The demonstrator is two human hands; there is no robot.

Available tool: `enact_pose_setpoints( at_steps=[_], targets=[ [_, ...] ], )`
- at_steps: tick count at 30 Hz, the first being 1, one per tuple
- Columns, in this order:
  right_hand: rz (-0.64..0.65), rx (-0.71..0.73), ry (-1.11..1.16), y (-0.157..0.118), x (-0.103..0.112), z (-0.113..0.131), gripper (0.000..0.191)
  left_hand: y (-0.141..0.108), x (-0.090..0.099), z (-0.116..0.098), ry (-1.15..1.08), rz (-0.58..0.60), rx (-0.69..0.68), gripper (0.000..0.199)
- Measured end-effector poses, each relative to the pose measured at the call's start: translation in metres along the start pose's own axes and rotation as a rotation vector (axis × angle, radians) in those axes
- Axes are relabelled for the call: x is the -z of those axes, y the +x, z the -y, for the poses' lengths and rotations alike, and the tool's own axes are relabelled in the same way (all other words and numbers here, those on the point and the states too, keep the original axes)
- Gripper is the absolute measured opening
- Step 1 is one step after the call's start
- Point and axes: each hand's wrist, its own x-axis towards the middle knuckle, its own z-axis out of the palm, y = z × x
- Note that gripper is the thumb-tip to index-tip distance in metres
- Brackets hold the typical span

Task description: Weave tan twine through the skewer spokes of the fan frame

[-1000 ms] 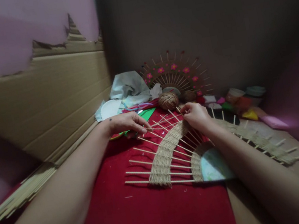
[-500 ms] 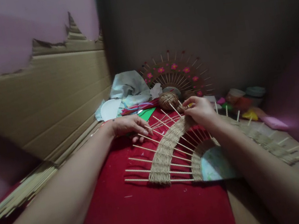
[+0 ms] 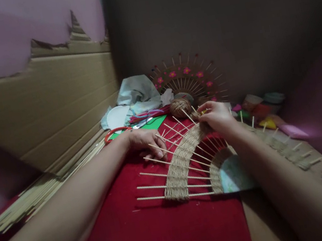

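A half-round fan of thin sticks, with a woven twine band [image 3: 174, 172] across them, lies on the red cloth. Its inner part has a second woven band around a pale patterned half-disc [image 3: 231, 172]. My left hand [image 3: 149, 144] is at the stick tips on the upper left, fingers curled around loose twine [image 3: 175, 129]; the exact grip is partly hidden. At the top of the band, my right hand [image 3: 214, 116] pinches the fan's weave and sticks between thumb and fingers. Just beyond it sits a ball of twine [image 3: 180, 106].
Red-handled scissors [image 3: 118, 132] lie on a green sheet [image 3: 155, 123] behind my left wrist. Bundled sticks [image 3: 38, 200] run along the cardboard [image 3: 64, 87] on the left. A flower-decorated fan [image 3: 186, 72] stands at the back; fabric [image 3: 137, 91] is beside it.
My left hand has come down and slightly right along the stick tips, its fingers more curled. The red scissor handle now shows. The fan has shifted slightly right.
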Motion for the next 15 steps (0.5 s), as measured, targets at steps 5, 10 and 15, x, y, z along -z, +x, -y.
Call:
enact_pose_setpoints(
  at_steps=[5,10,15],
  targets=[
    [-0.002,0.055,-0.183,-0.001,-0.006,-0.007,0.024,0.001,-0.003,-0.002,0.026,0.008,-0.002,0.013],
    [-0.006,0.234,-0.447,-0.019,-0.011,0.006,0.028,0.002,-0.006,-0.002,0.034,0.023,-0.018,0.013],
    [0.122,0.437,-0.155,-0.039,-0.013,0.039,0.018,0.002,-0.006,-0.004,0.071,0.043,-0.05,0.013]
  ],
)
